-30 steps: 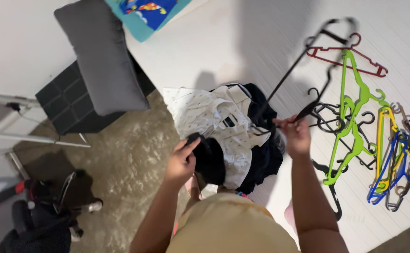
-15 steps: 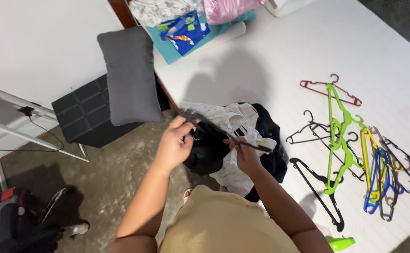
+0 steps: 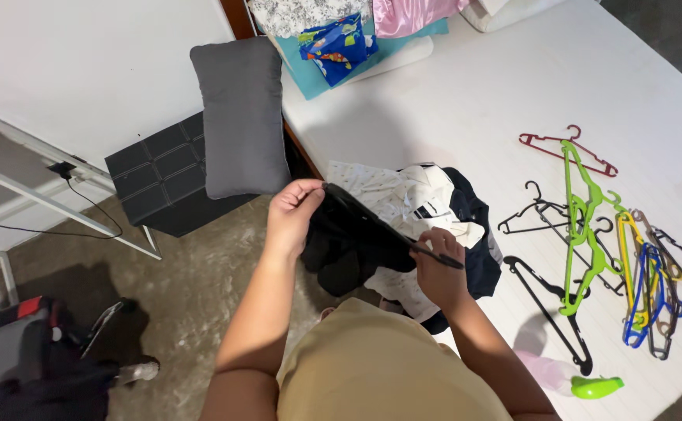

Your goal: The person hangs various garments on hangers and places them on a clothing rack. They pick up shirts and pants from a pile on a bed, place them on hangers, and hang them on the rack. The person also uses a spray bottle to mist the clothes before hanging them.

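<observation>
My left hand (image 3: 293, 212) pinches the top edge of a black garment (image 3: 353, 242) that hangs down over the bed's corner. A black hanger (image 3: 403, 234) runs inside this garment from my left hand to my right hand (image 3: 438, 269), which grips its lower end. Under them lies a heap of clothes (image 3: 427, 206), with a white patterned shirt on top of dark pieces, on the white bed (image 3: 473, 101).
Several coloured hangers (image 3: 614, 242) are spread on the bed to the right, one loose black hanger (image 3: 547, 312) nearest. A grey cushion (image 3: 241, 117) leans on a black quilted stool (image 3: 166, 175). Folded fabrics (image 3: 333, 39) sit at the bed's head. A metal rack (image 3: 45, 195) stands left.
My right hand brought the black hanger from the right side over the clothes pile. Both hands now hold the black garment and hanger together above the heap; the view shifted upward.
</observation>
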